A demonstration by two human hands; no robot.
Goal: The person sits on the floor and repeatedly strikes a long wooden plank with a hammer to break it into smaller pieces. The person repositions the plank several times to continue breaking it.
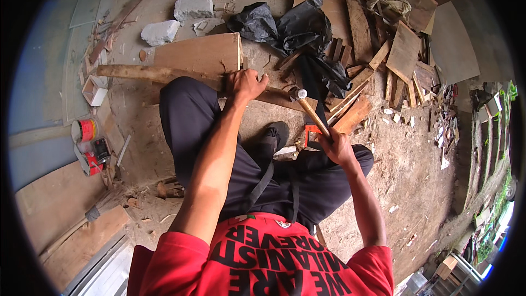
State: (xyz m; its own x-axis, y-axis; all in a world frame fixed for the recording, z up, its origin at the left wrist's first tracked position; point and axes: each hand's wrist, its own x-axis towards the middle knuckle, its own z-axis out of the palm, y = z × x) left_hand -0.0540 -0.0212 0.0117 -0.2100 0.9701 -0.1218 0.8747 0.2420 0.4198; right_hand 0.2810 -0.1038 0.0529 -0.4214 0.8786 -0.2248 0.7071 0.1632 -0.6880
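My left hand [247, 84] is closed round a long wooden plank [159, 74], which lies crosswise in front of my knees. Its far-left end sticks out past my left knee. In my right hand [336, 147] is a hammer [311, 111], gripped low on its wooden handle. The hammer's metal head points up and left, over or beside the plank's right part; I cannot tell if they touch. Just behind the plank stands a wooden box or panel [192, 55] with a pale edge. An orange-red tool part [312, 130] shows near my right hand, partly hidden.
Black plastic sheeting [301, 24] and a heap of scrap boards [402, 52] lie at the far right. Two pale blocks [194, 4] rest at the far left. A red can [85, 130] stands by the left wall. Wood chips litter the floor [405, 186].
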